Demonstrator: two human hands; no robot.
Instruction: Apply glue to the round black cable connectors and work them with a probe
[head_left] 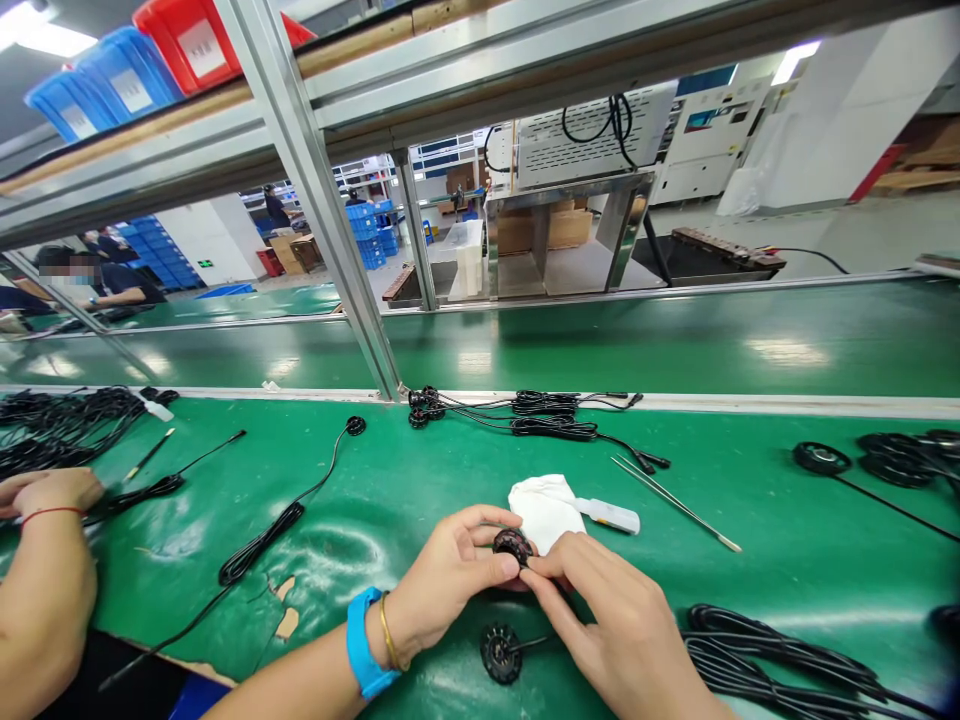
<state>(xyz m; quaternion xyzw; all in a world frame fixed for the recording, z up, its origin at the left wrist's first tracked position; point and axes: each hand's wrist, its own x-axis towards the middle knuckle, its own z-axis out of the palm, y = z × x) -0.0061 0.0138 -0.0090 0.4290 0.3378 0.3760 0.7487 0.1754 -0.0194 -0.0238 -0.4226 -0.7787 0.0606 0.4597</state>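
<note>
Between the thumb and fingers of my left hand (457, 560) is a small round black disc-shaped part (513, 543), tilted so its ringed face shows. My right hand (619, 605) pinches at the lower right edge of this part, where its black cable comes off; the fingertips hide most of that spot. Below my hands, a similar round black part (501, 653) lies on the green bench mat (405, 480), its cable passing under my right hand. Just behind my hands are a crumpled white cloth (546, 510) and a small white bottle (611, 516).
Tweezers (679, 505) lie to the right. Coiled black cables (757, 650) sit at front right, others (555, 425) along the back rail. A cabled disc (262, 540) lies left, near torn mat. Another person's arm (45, 560) reaches in at left. A metal post (322, 200) stands behind.
</note>
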